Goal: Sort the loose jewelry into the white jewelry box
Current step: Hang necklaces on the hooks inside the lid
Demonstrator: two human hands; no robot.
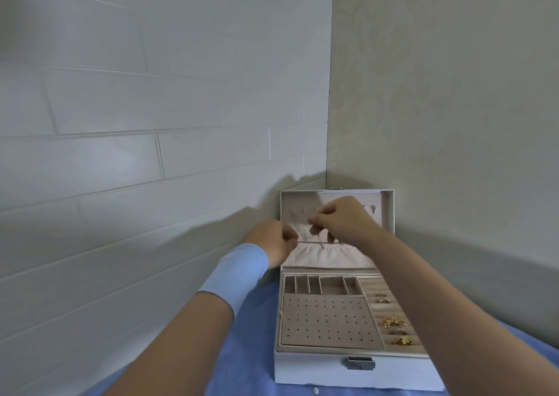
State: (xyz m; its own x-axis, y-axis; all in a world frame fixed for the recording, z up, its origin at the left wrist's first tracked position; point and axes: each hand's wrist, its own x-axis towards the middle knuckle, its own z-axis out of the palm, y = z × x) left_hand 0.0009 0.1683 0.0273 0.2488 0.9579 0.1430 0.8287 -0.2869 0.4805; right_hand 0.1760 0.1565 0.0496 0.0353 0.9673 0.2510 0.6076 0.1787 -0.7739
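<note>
Blue cloth (254, 350) is lying under the white rectangular jewelry box (308, 368), which is standing open, lid upright in the wall corner. Your left hand (276, 243), with a blue wristband (239, 271), is hovering at the left edge of the box lid, fingers curled, pinching one end of a thin pale chain (311, 241). Your right hand (343, 221) is in front of the lid lining, fingertips pinching the same chain. The chain is stretching between both hands just above the lid's gathered pocket. Gold rings (393, 321) are sitting in the ring rolls on the box tray's right side. Small white pearl bead (315, 391) is lying on the cloth just in front of the box.
</note>
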